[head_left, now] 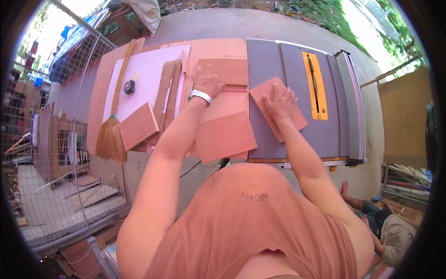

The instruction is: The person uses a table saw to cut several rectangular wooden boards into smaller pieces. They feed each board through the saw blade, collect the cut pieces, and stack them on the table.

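Reddish-brown rectangular wooden board (297,120), on the grey saw bench (265,58) under the flat right hand (281,103), looks stiff and light, best held by opposite edges; the left hand (206,83) lies unclenched over another board (234,69).

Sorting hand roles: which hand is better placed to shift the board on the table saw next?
Right, probably: the right hand rests on that wooden board; the left hand is at another board, left of the table saw.

Daylight glares white at upper left and upper right, and straight edges bend toward the dark rim.
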A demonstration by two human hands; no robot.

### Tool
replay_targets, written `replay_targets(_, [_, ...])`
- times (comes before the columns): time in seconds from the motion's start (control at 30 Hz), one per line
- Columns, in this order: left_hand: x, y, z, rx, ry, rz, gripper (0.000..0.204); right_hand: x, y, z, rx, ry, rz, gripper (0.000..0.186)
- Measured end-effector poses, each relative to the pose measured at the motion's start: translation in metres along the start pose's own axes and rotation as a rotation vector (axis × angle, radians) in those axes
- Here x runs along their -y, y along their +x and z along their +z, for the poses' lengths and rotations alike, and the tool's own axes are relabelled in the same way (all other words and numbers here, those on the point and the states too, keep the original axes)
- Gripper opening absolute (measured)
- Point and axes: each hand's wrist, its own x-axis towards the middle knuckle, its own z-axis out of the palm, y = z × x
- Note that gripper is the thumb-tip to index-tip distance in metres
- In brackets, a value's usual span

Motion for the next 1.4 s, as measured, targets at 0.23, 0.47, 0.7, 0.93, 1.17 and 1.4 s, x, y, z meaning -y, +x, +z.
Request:
replay_targets(0.23, [-0.068, -0.170, 0.034, 0.108, -0.349, 0.456, 0.096, -0.028, -0.072, -0.001, 0.044, -0.127, -0.082, 0.103])
replay_targets(0.47, [-0.011, -0.164, 0.051, 0.087, -0.281, 0.645, 0.095, -0.020, -0.132, -0.024, 0.272, -0.239, -0.163, 0.121])
replay_targets(0.7, [0.008, -0.084, 0.039, -0.071, -0.399, 0.661, 0.051, -0.031, -0.163, -0.031, 0.344, -0.214, -0.265, 0.116])
replay_targets(0.93, [-0.007, 0.057, 0.003, 0.000, -0.165, 0.109, 0.092, -0.091, -0.194, -0.036, 0.393, -0.346, -0.313, 0.098])
replay_targets(1.17, [-0.018, 0.081, 0.026, 0.113, -0.175, -0.041, 0.099, -0.183, -0.200, -0.044, 0.290, -0.380, -0.293, 0.094])
replay_targets(1.4, [-0.038, 0.061, 0.019, 0.095, -0.123, -0.008, 0.099, -0.261, -0.162, -0.076, 0.307, -0.362, -0.249, 0.094])
